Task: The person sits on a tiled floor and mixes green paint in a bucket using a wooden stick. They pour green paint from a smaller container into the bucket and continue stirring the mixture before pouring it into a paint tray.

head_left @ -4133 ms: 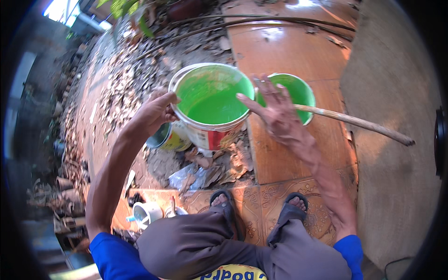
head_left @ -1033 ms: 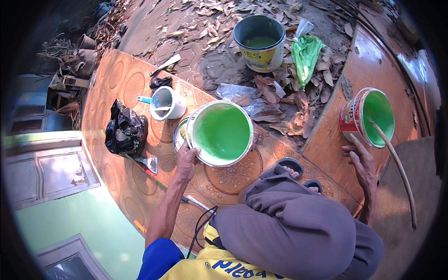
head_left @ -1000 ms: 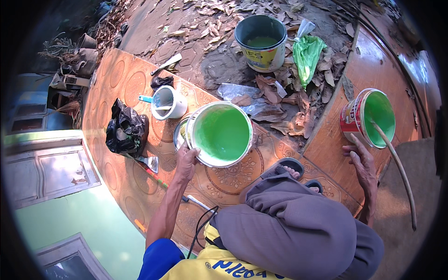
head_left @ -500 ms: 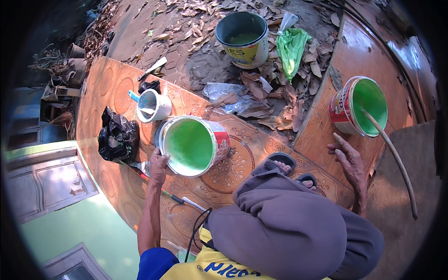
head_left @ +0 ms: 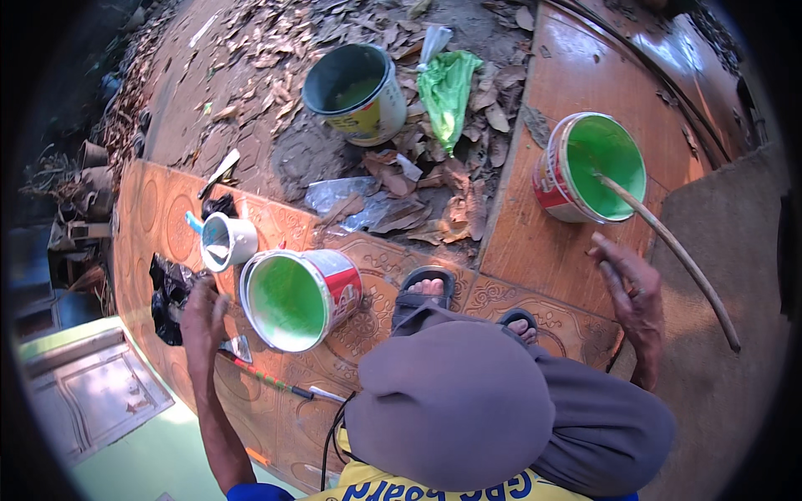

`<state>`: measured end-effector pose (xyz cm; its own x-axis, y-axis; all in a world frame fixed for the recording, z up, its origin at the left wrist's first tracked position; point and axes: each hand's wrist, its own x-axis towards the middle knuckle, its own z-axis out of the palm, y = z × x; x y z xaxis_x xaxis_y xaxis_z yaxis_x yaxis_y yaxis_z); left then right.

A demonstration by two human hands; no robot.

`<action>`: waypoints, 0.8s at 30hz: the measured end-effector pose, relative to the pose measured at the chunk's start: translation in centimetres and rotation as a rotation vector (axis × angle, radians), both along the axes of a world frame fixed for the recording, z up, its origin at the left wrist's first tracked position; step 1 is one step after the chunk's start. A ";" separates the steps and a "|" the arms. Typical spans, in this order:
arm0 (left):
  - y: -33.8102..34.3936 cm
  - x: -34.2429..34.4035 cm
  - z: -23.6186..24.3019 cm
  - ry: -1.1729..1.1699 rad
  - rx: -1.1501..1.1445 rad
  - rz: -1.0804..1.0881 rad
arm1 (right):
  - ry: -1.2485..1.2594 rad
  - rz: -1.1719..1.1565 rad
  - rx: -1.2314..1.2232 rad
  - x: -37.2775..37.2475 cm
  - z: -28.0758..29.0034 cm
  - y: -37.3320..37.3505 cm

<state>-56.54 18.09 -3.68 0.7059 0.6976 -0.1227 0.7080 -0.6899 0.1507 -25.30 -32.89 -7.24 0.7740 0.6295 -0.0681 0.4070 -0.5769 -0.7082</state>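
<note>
My left hand (head_left: 203, 317) is off the bucket, slightly blurred, with thumb and fingers apart and nothing visible in it. It hovers between a crumpled black plastic bag (head_left: 167, 288) and a red-and-white bucket (head_left: 341, 285) coated with green paint inside, which stands on the patterned tiles. On the right, my right hand (head_left: 633, 292) is held loosely with fingers bent but apart, empty, a ring on one finger. Just beyond it, a second red-and-white bucket (head_left: 553, 190) holds green paint. A curved wooden stick (head_left: 687, 259) leans out of that bucket over its near side.
A small white pail (head_left: 244, 242) stands beside the left bucket. Farther off, a dark-lined bucket (head_left: 368, 123) and a green plastic bag (head_left: 447, 92) rest among dry leaves. A long-handled tool (head_left: 267, 380) lies left of my knees. My sandalled feet (head_left: 424, 288) are on the tiles.
My left hand has let go of the left bucket's rim and moved left of it. That bucket now sits upright on the tiles. The whole view has shifted; my right hand stays near the stick's bucket.
</note>
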 end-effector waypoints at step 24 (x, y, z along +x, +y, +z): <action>-27.7 40.6 -13.9 -0.404 -1.248 -0.505 | -0.425 -0.077 -1.048 5.9 7.0 -2.8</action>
<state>-15.89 -9.60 -17.54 0.9790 -0.0548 -0.1964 0.1892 -0.1160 0.9751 -19.37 -35.70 -0.22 0.8945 0.3666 -0.2560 0.4369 -0.8384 0.3258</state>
